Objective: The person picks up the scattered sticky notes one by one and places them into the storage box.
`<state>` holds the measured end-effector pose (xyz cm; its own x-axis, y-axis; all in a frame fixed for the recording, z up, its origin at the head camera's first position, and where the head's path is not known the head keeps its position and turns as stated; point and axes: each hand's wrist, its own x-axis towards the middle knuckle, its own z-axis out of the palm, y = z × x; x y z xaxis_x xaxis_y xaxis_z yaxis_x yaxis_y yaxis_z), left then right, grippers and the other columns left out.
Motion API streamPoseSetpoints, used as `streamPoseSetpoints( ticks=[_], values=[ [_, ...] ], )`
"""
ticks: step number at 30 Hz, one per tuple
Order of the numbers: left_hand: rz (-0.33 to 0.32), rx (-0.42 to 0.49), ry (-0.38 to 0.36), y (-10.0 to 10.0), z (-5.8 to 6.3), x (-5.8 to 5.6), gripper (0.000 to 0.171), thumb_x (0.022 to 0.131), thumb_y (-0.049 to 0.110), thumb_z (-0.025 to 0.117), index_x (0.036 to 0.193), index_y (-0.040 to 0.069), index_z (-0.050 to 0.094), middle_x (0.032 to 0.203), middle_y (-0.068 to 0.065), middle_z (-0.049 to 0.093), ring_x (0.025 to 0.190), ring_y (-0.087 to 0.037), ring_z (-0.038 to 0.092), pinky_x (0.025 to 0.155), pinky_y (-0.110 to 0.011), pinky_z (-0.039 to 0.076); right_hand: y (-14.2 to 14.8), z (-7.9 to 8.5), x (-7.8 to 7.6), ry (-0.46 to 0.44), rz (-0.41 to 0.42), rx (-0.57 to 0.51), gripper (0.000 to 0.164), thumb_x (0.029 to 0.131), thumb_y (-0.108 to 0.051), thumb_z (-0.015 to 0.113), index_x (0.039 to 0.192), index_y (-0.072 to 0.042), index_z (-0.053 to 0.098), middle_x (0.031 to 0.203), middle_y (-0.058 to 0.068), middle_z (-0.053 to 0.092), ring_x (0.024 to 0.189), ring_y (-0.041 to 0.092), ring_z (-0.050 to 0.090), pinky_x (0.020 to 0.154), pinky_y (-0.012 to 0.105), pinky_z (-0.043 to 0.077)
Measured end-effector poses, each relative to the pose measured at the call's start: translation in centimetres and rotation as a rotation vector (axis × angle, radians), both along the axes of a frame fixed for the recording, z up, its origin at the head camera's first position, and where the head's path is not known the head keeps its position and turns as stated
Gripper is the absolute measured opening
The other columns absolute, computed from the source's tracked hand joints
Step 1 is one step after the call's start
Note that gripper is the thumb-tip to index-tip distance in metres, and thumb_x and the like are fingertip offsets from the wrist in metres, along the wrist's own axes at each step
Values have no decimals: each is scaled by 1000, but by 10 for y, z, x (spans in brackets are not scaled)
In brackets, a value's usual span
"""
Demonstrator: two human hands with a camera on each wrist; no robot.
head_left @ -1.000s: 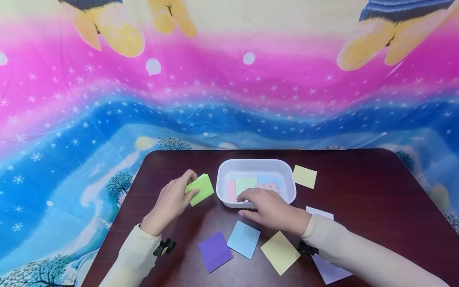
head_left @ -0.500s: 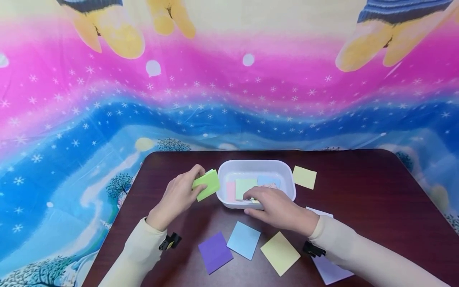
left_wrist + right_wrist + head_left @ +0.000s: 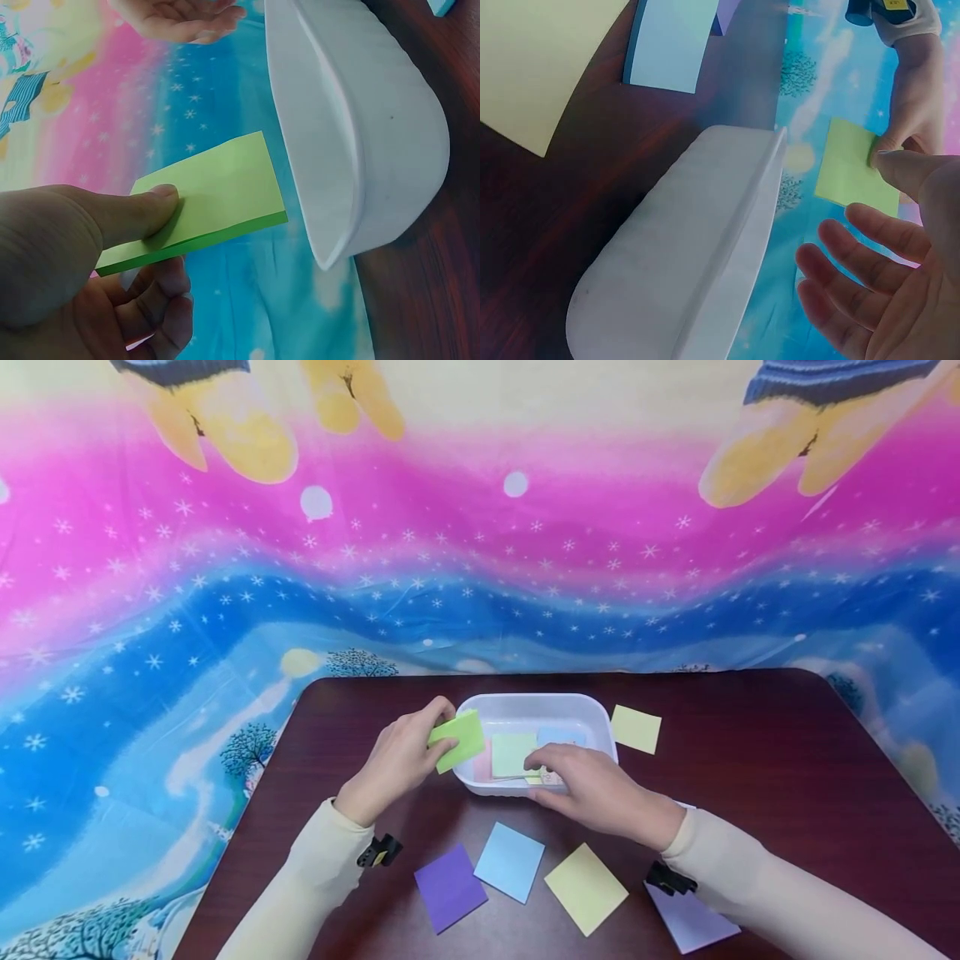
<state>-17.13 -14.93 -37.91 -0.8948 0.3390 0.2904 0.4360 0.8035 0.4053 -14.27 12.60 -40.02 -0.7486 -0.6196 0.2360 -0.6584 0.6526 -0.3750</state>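
Note:
My left hand pinches a lime-green sticky note pad, thumb on top and fingers beneath. The pad is tilted over the left rim of a white plastic tub. In the left wrist view the pad shows its thick darker green edge, apart from the tub's wall. My right hand hovers over the tub's front right part, and in the right wrist view its loosely bent fingers hold nothing. Inside the tub lie a pale green pad, a pink one and a light blue one, partly hidden.
On the dark wooden table, a purple pad, a blue pad and a yellow pad lie before the tub. A lilac pad is partly under the right sleeve. A small yellow pad lies right of the tub.
My left hand has moved right with the lime-green pad, from beside the tub to over its left rim. My right hand has shifted slightly to the right above the tub.

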Motion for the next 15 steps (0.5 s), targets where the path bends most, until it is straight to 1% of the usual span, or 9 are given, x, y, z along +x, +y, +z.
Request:
streamPoseSetpoints(
  ticks=[4,9,13,15],
  values=[
    [-13,-9,-12,7,-2,-3,28,81,23,71,100,22,51,84,6,60,62,-14,48,53,-31,41,4,0,-1,12,-21,1,35,85,-40,63,112,-17,65,107,-7,65,96,8,59,80,33,49],
    [-52,-59,-26,17,-5,-9,28,83,26,69,104,21,51,80,6,59,62,-14,47,54,-32,41,8,1,-2,13,-38,4,35,85,-41,63,111,-17,65,106,-7,65,95,10,60,79,33,50],
    [-76,-102,-56,27,-9,-14,28,84,26,68,106,21,51,82,4,63,63,-14,49,56,-31,42,9,2,-2,7,-38,10,37,85,-42,63,112,-17,65,106,-7,65,95,9,60,78,33,50],
    [-88,-124,-76,32,-12,-16,28,85,26,67,106,21,50,87,3,65,65,-13,51,57,-31,43,9,2,-2,5,-42,10,37,85,-42,63,112,-18,65,107,-6,65,95,9,60,78,33,50]
  ],
)
